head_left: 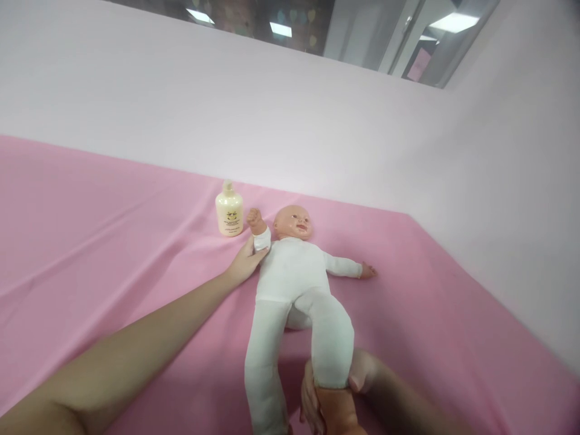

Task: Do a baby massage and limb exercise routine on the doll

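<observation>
1. Nearest me, at 6 o'clock, my right hand [338, 393] has its fingers [309, 399] wrapped around the doll's lower leg [330, 350].
2. At 9 o'clock of the doll [294, 272], which lies face up on the pink sheet [113, 254], my left hand [247, 263] lightly pinches its raised arm.
3. Farther off, at 11 o'clock of the doll, a cream lotion bottle [229, 210] stands upright.

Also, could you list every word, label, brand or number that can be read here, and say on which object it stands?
Nothing can be read for certain.
Cream bottle: a small dark emblem with several lines of print below it, all too small and blurred to read.
Doll: its white suit carries no text.
Pink cloth and pale wall: no writing or signs.
</observation>
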Demonstrator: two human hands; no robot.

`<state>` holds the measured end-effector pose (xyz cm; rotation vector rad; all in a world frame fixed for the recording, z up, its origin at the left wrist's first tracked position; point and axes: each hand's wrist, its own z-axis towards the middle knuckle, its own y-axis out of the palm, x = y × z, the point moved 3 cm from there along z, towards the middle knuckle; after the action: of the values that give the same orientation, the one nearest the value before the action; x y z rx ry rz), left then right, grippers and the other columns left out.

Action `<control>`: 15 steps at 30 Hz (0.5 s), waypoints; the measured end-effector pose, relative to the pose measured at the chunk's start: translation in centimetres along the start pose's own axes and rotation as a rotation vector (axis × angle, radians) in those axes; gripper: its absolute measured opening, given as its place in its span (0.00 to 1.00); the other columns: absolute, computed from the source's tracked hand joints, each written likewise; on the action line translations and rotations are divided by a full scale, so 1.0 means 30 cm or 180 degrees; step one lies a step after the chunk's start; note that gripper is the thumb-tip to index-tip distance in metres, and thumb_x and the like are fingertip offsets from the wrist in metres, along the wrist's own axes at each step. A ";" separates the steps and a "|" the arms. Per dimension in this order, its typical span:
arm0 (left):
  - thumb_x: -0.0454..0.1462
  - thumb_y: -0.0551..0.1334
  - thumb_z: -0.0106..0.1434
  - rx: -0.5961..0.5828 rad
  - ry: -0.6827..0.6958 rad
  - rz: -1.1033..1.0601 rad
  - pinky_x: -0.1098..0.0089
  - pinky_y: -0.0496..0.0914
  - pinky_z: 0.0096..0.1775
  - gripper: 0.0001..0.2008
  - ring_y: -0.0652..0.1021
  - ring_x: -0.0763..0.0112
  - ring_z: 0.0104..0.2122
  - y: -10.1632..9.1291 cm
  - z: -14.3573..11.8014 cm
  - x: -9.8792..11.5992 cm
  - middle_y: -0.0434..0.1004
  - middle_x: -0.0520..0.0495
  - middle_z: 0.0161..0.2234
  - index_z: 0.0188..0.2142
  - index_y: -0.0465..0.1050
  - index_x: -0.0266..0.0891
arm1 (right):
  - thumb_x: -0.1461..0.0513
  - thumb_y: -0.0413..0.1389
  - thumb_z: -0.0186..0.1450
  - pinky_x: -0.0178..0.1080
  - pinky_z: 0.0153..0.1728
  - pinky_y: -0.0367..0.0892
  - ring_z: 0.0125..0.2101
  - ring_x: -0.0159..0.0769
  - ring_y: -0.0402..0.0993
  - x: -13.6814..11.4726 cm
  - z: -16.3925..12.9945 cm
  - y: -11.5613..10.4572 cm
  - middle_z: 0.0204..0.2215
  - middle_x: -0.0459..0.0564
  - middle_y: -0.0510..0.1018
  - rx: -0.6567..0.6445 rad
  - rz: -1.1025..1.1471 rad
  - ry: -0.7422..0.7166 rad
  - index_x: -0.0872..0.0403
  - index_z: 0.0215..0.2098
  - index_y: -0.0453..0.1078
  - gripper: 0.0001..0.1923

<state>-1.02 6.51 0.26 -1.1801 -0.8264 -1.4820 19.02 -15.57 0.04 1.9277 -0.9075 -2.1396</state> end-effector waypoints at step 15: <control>0.45 0.61 0.72 -0.0580 0.1572 0.1536 0.52 0.70 0.61 0.22 0.77 0.51 0.57 0.021 -0.043 0.091 0.78 0.36 0.58 0.62 0.70 0.41 | 0.29 0.43 0.64 0.45 0.40 0.68 0.27 0.40 0.65 -0.066 -0.033 -0.040 0.23 0.45 0.65 0.0613 0.0336 -0.1406 0.51 0.30 0.68 0.37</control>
<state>-0.71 4.35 2.46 -0.9882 -0.0615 -1.3675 20.66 -14.02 1.16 1.4528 -1.2973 -2.5417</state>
